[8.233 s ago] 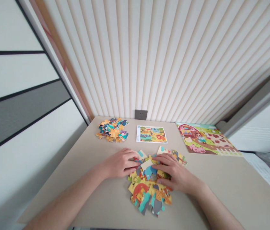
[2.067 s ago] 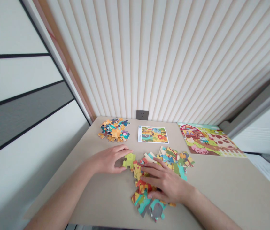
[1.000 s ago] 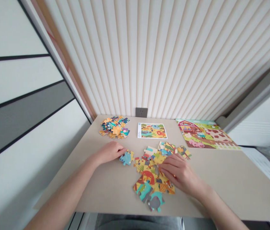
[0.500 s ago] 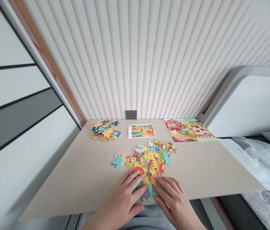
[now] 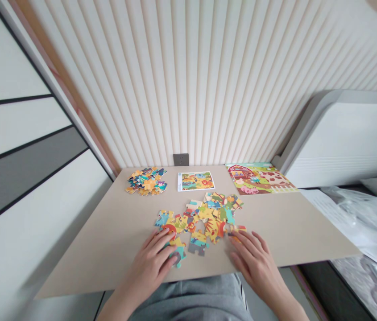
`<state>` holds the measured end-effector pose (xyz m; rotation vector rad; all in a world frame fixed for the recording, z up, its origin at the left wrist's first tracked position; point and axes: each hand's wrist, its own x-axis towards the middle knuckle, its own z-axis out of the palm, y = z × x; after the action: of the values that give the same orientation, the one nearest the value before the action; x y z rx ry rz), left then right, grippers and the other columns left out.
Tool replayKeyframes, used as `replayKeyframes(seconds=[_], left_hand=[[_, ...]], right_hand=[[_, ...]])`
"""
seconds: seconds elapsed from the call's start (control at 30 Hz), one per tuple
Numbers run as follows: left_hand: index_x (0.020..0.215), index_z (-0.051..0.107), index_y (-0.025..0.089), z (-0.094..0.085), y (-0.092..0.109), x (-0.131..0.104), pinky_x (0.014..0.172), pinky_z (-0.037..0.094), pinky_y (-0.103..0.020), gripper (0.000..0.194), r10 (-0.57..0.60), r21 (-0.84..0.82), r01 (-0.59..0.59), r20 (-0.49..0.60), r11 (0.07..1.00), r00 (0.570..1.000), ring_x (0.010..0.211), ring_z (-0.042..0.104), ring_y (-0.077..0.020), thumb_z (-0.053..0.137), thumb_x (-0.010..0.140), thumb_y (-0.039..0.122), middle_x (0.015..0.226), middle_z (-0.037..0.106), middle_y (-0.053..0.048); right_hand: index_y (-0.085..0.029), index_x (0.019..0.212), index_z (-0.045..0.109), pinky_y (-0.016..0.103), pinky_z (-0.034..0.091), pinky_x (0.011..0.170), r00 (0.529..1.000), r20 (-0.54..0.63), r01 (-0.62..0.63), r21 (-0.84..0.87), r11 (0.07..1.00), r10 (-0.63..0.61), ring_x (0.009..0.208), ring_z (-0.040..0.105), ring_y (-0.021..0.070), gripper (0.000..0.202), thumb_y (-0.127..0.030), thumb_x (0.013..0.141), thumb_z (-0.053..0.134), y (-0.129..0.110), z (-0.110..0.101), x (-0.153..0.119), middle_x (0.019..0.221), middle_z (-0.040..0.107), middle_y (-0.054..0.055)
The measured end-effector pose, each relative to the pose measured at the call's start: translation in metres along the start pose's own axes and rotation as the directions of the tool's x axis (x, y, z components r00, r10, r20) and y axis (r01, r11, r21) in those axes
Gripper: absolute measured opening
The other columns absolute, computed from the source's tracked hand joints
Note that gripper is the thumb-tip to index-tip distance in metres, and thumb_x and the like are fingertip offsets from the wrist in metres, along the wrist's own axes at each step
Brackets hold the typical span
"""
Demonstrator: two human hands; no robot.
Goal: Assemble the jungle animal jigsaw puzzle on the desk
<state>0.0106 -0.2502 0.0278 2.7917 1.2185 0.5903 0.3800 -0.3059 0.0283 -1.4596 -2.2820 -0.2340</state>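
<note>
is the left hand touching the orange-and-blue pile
No, the left hand is over puzzle pieces nearer the front, well clear of that pile.

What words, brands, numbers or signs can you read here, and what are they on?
No text can be read.
Card: faint marks along its left border, too small to read.
White sheet at right: any print is too blurred.
Puzzle pieces and farm picture: no words made out.
</note>
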Motion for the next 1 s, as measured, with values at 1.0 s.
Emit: replayKeyframes(seconds=[1.0], left_hand=[[0.132, 0.067, 0.030, 0.006, 0.002, -0.003, 0.113, 0.053, -0.048, 0.034, -0.077, -0.054, 0.073, -0.086, 0.996, 0.993, 0.139, 0.053, -0.0280, 0.057, 0.099, 0.027, 0.144, 0.062, -0.005]], right_hand=[[-0.026, 0.135, 0.066, 0.048, 0.048, 0.106, 0.990, -0.057, -0.134, -0.097, 0.986, 0.129, 0.126, 0.063, 0.0293, 0.035, -0.034, 0.103, 0.053, 0.033, 0.002, 0.003, 0.139, 0.068, 0.009]])
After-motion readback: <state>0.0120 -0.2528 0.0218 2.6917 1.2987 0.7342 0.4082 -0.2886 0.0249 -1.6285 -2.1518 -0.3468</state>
